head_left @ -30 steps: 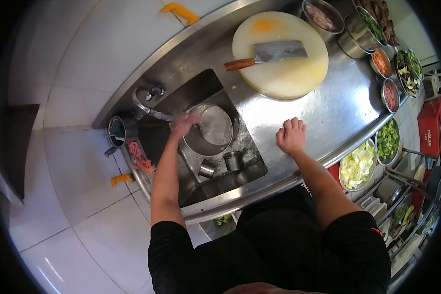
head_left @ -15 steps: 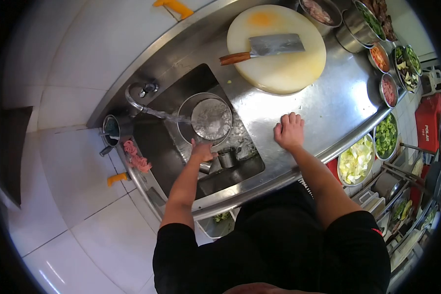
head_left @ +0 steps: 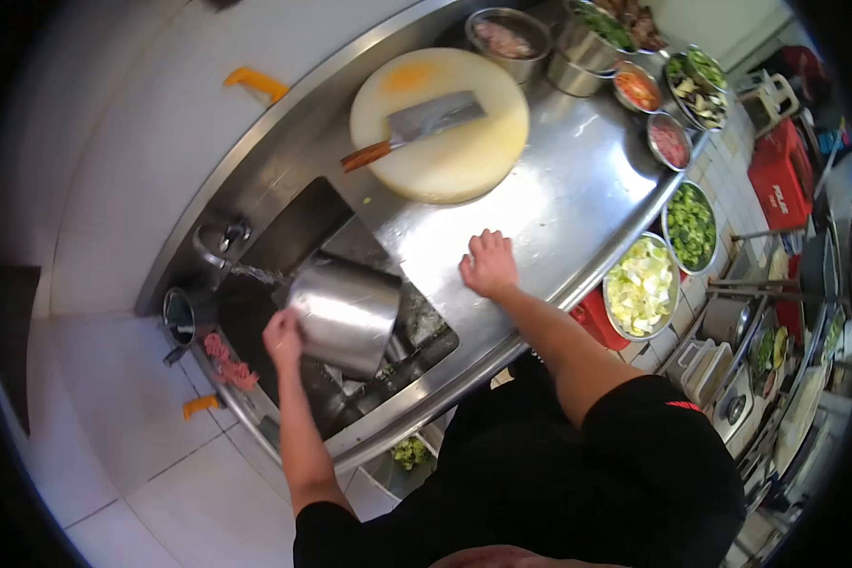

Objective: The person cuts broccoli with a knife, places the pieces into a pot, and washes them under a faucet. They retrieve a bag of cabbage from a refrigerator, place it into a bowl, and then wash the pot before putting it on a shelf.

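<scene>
A steel pot (head_left: 346, 317) lies tipped on its side in the sink (head_left: 317, 204), its outer wall facing up. My left hand (head_left: 283, 338) is closed at the pot's left end and grips it there. Water runs from the faucet (head_left: 220, 248) just behind the pot. My right hand (head_left: 489, 263) rests on the steel counter (head_left: 577, 222), fingers a little apart, holding nothing. Beyond it, a cleaver (head_left: 435, 118) with a wooden handle lies on the round white cutting board (head_left: 502, 156).
Bowls of pink meat (head_left: 670, 144), carrot (head_left: 637, 89) and greens stand along the counter's far right end. Bowls of cut cabbage (head_left: 642, 287) and green pieces (head_left: 691, 225) are beyond the front edge. A steel cup (head_left: 182, 316) and a pink cloth (head_left: 225, 362) sit at the sink's left.
The pot has gone from upright, with water inside, to tipped on its side, and my left hand has closed on it. The whole view has shifted and turned.
</scene>
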`<state>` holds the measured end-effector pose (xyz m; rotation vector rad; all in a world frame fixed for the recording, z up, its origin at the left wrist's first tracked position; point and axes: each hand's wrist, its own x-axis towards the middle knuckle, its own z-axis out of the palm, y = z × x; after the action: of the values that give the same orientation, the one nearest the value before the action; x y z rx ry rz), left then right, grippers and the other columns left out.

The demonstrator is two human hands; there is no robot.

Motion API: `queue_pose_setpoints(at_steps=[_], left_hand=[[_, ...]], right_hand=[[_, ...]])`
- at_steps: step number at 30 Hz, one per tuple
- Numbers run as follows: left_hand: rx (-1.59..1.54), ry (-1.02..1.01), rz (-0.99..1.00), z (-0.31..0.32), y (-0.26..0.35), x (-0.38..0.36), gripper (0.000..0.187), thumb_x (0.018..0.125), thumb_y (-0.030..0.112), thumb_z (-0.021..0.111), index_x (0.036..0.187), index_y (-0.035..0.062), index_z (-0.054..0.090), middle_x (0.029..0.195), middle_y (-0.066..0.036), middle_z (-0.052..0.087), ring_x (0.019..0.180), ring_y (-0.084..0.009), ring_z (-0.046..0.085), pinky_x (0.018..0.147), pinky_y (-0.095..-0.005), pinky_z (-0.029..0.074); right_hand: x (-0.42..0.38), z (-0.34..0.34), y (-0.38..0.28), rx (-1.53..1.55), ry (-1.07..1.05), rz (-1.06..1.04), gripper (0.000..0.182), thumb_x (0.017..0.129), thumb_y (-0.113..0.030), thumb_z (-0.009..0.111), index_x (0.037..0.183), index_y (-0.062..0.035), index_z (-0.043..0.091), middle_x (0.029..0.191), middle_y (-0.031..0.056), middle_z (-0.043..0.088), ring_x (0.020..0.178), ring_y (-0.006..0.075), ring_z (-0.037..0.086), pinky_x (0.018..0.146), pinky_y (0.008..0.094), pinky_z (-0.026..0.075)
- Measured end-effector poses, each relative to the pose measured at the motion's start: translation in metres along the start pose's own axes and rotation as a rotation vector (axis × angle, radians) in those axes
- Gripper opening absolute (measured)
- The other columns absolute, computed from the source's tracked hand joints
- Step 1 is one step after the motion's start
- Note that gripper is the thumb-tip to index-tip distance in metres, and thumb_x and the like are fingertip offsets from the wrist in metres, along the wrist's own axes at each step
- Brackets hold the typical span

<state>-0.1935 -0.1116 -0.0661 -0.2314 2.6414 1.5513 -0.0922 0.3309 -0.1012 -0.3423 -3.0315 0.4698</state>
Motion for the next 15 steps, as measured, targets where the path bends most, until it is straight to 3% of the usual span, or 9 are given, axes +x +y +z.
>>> queue_pose_setpoints(at_steps=[1,3,5,6,9,11,12,14,15], left_hand=[[-0.067,0.037,-0.128,-0.018,0.021,-0.01,0.02,0.096,0.02,0.066,0.093,0.0001,0.071,0.07,0.004,0.056,0.063,-0.0067,0.051,0.056,-0.0248,0.041],[-0.368,0.154,-0.183,-0.049,-0.019,-0.011,0.027,0.096,0.023,0.067,0.109,-0.0007,0.07,0.099,-0.002,0.068,0.095,-0.0132,0.06,0.09,-0.0289,0.047],[-0.617,0.103,-0.257,-0.083,-0.045,-0.024,0.035,0.097,0.023,0.065,0.125,0.0018,0.062,0.12,-0.005,0.065,0.112,-0.0168,0.058,0.101,-0.0327,0.045],[-0.625,0.074,-0.226,-0.077,-0.036,-0.036,0.035,0.097,0.023,0.065,0.125,0.0018,0.062,0.12,-0.005,0.065,0.112,-0.0168,0.058,0.101,-0.0327,0.045],[-0.71,0.382,-0.279,-0.057,0.002,-0.097,0.055,0.1,0.04,0.057,0.141,0.0038,0.048,0.141,-0.009,0.052,0.127,-0.0273,0.05,0.109,-0.0409,0.04],[-0.969,0.073,-0.357,-0.071,-0.061,-0.097,0.057,0.099,0.042,0.057,0.146,0.0137,0.042,0.149,-0.008,0.044,0.133,-0.027,0.045,0.114,-0.0453,0.035],[-1.054,0.08,-0.384,-0.054,-0.036,-0.112,0.058,0.1,0.045,0.053,0.146,0.0127,0.042,0.15,-0.009,0.044,0.135,-0.0283,0.043,0.114,-0.047,0.034],[-1.119,0.126,-0.428,-0.02,0.0,-0.15,0.061,0.101,0.052,0.042,0.146,0.0113,0.044,0.151,-0.01,0.045,0.139,-0.0313,0.041,0.114,-0.0527,0.034],[-1.124,0.104,-0.415,-0.009,0.008,-0.156,0.061,0.101,0.052,0.042,0.146,0.0113,0.044,0.151,-0.01,0.045,0.139,-0.0313,0.041,0.114,-0.0527,0.034]], right_hand=[[-0.001,0.001,0.001,0.002,0.002,0.0,0.032,0.085,-0.032,0.054,0.099,-0.0038,0.059,0.104,0.0168,0.055,0.102,0.0332,0.05,0.088,0.0477,0.04],[-0.002,0.001,0.003,0.012,-0.011,0.007,0.033,0.084,-0.03,0.055,0.102,-0.0033,0.059,0.106,0.0172,0.055,0.103,0.0328,0.05,0.088,0.0473,0.041],[-0.004,0.001,0.004,0.049,0.016,0.01,0.035,0.084,-0.031,0.056,0.104,-0.0024,0.059,0.107,0.0173,0.055,0.104,0.0329,0.051,0.089,0.0474,0.041],[-0.005,0.004,0.005,0.075,0.078,-0.002,0.035,0.083,-0.031,0.056,0.103,-0.0024,0.059,0.108,0.0178,0.055,0.106,0.0343,0.05,0.09,0.0482,0.041],[-0.005,-0.009,0.007,0.187,0.076,0.048,0.033,0.086,-0.033,0.057,0.098,-0.0031,0.063,0.109,0.0171,0.059,0.106,0.033,0.054,0.092,0.0495,0.041],[0.017,-0.036,0.013,0.462,-0.279,0.199,0.04,0.091,-0.042,0.057,0.09,-0.004,0.068,0.1,0.0181,0.067,0.097,0.0336,0.061,0.088,0.0455,0.045],[0.014,-0.054,0.027,0.463,-0.234,0.209,0.04,0.091,-0.042,0.057,0.09,-0.004,0.068,0.1,0.0181,0.067,0.097,0.0336,0.061,0.088,0.0455,0.045],[-0.012,-0.084,0.051,1.219,-0.111,0.256,0.054,0.095,-0.052,0.054,0.086,-0.0009,0.069,0.089,0.0203,0.071,0.087,0.0351,0.066,0.081,0.0417,0.049],[-0.038,-0.098,0.07,1.165,0.022,0.198,0.056,0.097,-0.052,0.052,0.086,0.0011,0.068,0.087,0.0214,0.07,0.085,0.0365,0.066,0.079,0.0422,0.049]])
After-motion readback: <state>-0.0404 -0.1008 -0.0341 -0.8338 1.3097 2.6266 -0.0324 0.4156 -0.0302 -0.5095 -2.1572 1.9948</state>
